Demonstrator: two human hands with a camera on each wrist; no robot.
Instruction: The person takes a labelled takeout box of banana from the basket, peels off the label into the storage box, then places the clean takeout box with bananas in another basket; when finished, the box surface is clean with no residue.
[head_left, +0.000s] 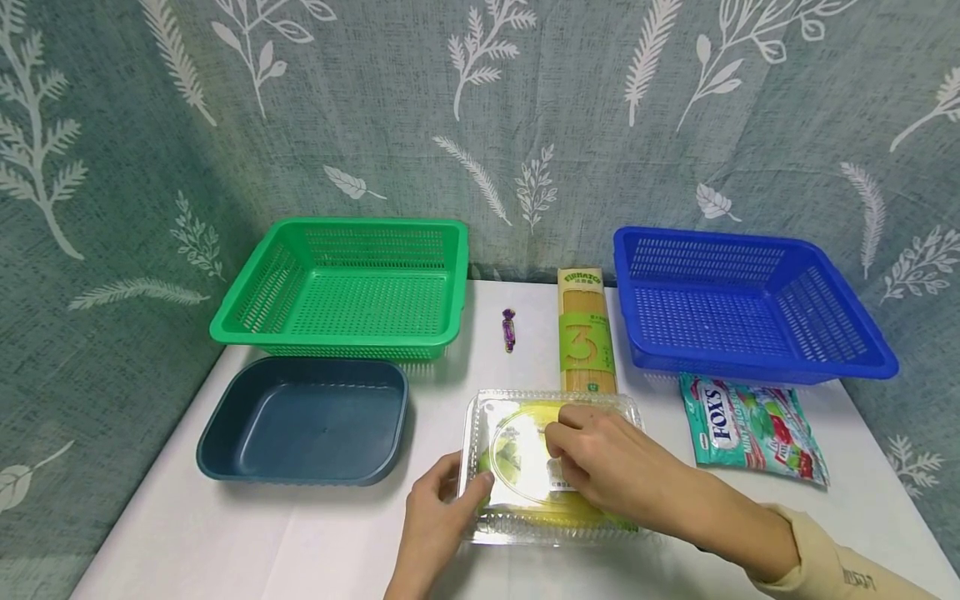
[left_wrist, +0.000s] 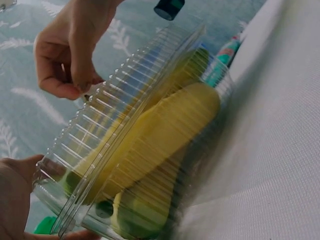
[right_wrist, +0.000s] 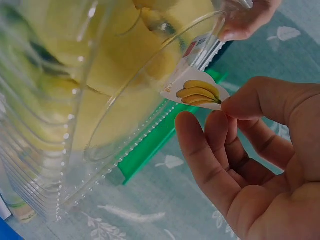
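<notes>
A clear plastic clamshell box (head_left: 517, 533) lies on the white table, its ribbed lid on. Through its walls show yellow fruits (left_wrist: 175, 117) with green ends, which look like bananas. My left hand (head_left: 438, 515) grips the box's left side, thumb on the lid's edge and fingers lower down. Over the lid, my right hand (head_left: 603, 458) pinches a white label (right_wrist: 200, 93) printed with bananas between thumb and fingers. The label's held end stands up from the lid; how much of it still sticks there cannot be told.
A green basket (head_left: 457, 292) and a dark blue-grey tub (head_left: 300, 479) stand at left, a blue basket (head_left: 765, 367) at right. Behind the box lie a pasta pack (head_left: 587, 333) and a purple wrapped candy (head_left: 509, 331). A teal FOX'S candy bag (head_left: 753, 429) lies right.
</notes>
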